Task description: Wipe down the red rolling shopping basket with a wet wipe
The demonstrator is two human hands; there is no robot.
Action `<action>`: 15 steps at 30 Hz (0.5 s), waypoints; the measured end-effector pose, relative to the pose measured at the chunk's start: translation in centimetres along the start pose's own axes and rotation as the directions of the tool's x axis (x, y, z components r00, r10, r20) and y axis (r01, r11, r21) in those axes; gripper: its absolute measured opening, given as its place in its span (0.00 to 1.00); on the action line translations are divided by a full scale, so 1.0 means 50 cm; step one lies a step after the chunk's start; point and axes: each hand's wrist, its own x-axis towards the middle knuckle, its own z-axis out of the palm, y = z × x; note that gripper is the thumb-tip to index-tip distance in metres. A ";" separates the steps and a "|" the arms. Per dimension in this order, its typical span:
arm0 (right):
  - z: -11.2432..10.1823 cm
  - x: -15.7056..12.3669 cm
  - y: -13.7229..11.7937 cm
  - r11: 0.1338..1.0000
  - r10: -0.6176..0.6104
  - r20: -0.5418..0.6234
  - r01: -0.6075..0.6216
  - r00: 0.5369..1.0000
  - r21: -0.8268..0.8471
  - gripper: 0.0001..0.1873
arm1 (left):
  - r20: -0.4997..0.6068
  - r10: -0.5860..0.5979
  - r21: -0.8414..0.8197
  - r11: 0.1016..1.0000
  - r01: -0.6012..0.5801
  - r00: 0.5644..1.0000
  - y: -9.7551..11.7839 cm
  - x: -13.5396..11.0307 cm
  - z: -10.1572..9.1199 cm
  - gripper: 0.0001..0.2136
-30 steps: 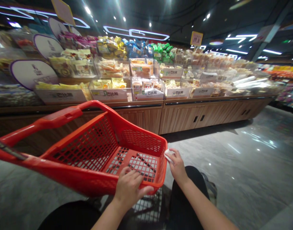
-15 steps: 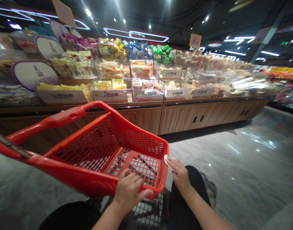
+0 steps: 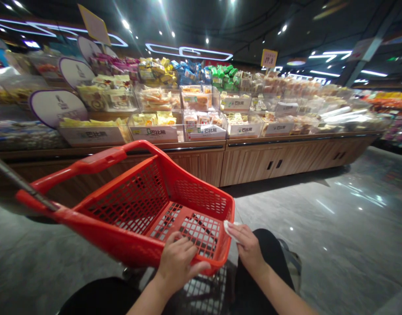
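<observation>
A red plastic shopping cart (image 3: 114, 231) stands in front of me, its perforated basket holding nothing. My left hand (image 3: 178, 261) is wrapped over the near rim, fingers curled to the inside and thumb lying along the outside. At the basket's right end, my right hand (image 3: 248, 245) has its fingers closed on a white cloth (image 3: 231, 231), which touches the rim there. Most of the cloth is hidden under the fingers.
Behind the cart runs a wooden display counter (image 3: 253, 162) with clear bins of packaged snacks (image 3: 204, 127). A metal bar (image 3: 22, 181) crosses the cart's handle end at left. My dark-clad knees flank the cart's near end, over the shiny grey floor (image 3: 348, 245).
The cart's handle end has swung slightly to the right in view. My right hand and the cloth have shifted a little down along the rim. The left hand keeps its hold.
</observation>
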 end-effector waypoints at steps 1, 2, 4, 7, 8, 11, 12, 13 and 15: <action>0.003 0.010 0.015 1.000 0.027 -0.026 -0.027 0.999 -0.011 0.34 | -0.001 0.004 0.000 1.000 -0.004 1.000 0.000 0.001 -0.001 0.19; 0.005 0.019 0.028 0.998 0.051 -0.050 -0.052 0.997 -0.019 0.35 | -0.001 0.008 0.000 1.000 -0.008 1.000 0.000 0.001 -0.001 0.19; 0.008 0.026 0.041 0.997 0.077 -0.071 -0.079 0.995 -0.019 0.36 | -0.001 0.017 -0.001 1.000 -0.017 1.000 0.000 -0.001 -0.002 0.20; 0.005 0.009 0.019 0.998 0.060 -0.037 -0.060 0.998 -0.002 0.35 | -0.001 0.022 -0.006 1.000 -0.022 1.000 -0.002 -0.008 -0.005 0.20; 0.002 -0.002 0.004 0.999 0.047 -0.013 -0.047 0.999 0.007 0.34 | 0.001 0.022 -0.009 1.000 -0.022 1.000 -0.002 -0.011 -0.007 0.20; -0.008 -0.035 -0.043 0.999 -0.012 0.063 0.009 0.998 0.036 0.32 | 0.010 0.028 -0.022 0.999 -0.027 1.000 -0.004 -0.019 -0.015 0.21; -0.011 -0.042 -0.053 0.998 -0.037 0.089 0.033 0.995 0.046 0.31 | 0.011 0.031 -0.027 0.999 -0.031 0.999 -0.004 -0.020 -0.018 0.21; -0.014 -0.046 -0.059 0.997 -0.061 0.114 0.055 0.992 0.053 0.31 | 0.010 0.035 -0.030 0.999 -0.035 0.999 -0.005 -0.021 -0.020 0.21; -0.019 -0.043 -0.054 0.996 -0.084 0.136 0.077 0.987 0.053 0.30 | 0.014 0.044 -0.034 0.998 -0.044 0.999 -0.007 -0.022 -0.024 0.21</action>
